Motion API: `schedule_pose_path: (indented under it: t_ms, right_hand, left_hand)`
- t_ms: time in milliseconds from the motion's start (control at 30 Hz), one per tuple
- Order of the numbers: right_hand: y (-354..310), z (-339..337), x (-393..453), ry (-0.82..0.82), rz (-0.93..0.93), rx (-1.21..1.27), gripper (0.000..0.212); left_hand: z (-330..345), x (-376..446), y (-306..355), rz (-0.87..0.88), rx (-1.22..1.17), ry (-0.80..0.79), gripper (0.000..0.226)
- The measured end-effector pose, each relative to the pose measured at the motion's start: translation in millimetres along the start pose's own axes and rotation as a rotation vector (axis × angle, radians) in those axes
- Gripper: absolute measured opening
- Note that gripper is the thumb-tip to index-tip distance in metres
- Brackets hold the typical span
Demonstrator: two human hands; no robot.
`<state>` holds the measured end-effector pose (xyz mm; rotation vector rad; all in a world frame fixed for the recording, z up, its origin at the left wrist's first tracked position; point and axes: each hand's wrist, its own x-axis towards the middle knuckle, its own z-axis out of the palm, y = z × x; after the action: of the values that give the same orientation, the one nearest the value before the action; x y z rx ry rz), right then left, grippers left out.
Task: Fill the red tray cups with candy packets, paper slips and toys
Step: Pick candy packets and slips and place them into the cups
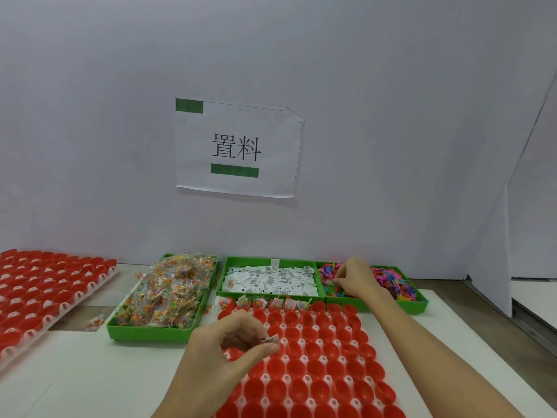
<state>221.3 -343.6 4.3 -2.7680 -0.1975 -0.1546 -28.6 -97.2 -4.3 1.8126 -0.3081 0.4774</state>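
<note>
A tray of red cups (328,354) lies in front of me on the white table. Its far row holds several candy packets (262,303) with paper slips. My left hand (232,348) hovers over the tray's left side and pinches a small paper slip (271,340) between thumb and fingers. My right hand (354,277) reaches into the green bin of coloured plastic toys (391,280), its fingers curled into the pile at the bin's left part; whether they hold a toy is hidden.
A green bin of candy packets (162,297) stands at the left, a green bin of white paper slips (271,280) in the middle. Another tray of red cups (39,288) lies far left. One loose packet (95,322) rests beside it. A white wall with a sign rises behind.
</note>
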Motion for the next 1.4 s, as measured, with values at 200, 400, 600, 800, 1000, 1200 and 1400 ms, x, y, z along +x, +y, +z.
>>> schedule_pose_path:
  t_ms: [200,400,600,800,1000,1200,1400]
  right_hand:
    - [-13,17,7,0.017,0.027,-0.170,0.047]
    - [-21,15,8,0.016,0.051,-0.256,0.038]
    - [-10,15,6,0.053,0.059,-0.177,0.025]
    - [3,2,-5,0.141,0.047,0.135,0.010]
    - [-5,-23,-68,0.196,0.000,0.696,0.010]
    - [-34,-27,-167,0.046,-0.143,0.922,0.012]
    - [-58,-10,-207,0.090,-0.285,0.810,0.015]
  left_hand:
    - [0,0,-3,0.016,0.023,-0.003,0.014]
    - [2,-2,-1,0.008,0.057,-0.026,0.013]
    - [2,-2,2,-0.002,0.046,-0.014,0.016]
    - [3,-4,8,-0.031,0.035,-0.003,0.016]
    - [3,-4,9,-0.117,-0.103,0.012,0.013]
    - [11,-4,8,-0.204,-0.207,0.006,0.013]
    - [17,-6,7,-0.209,-0.186,-0.055,0.016]
